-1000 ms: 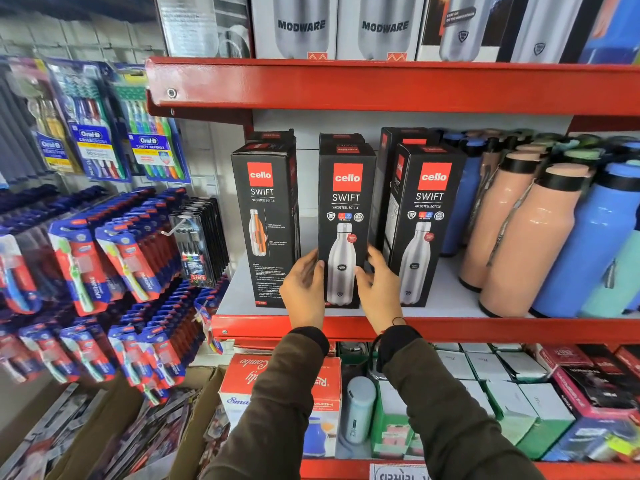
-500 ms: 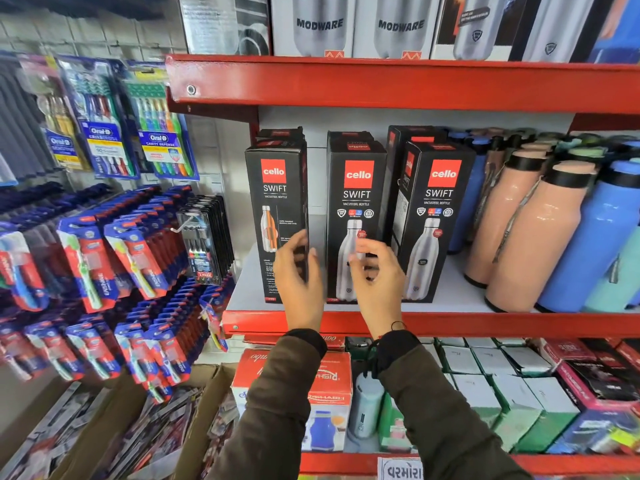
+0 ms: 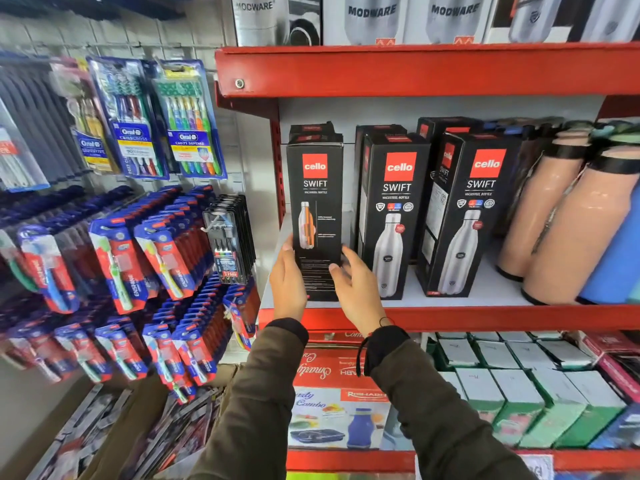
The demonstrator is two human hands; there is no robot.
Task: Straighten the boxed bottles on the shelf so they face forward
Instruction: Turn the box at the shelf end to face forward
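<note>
Both hands are at the leftmost Cello Swift box: the left hand grips its left edge, the right hand presses loosely on its lower right side. It stands at the red shelf front, beside two other Cello boxes; peach bottles are further right, hanging toothbrush packs crowd the left.

Black boxes; red shelf
</note>
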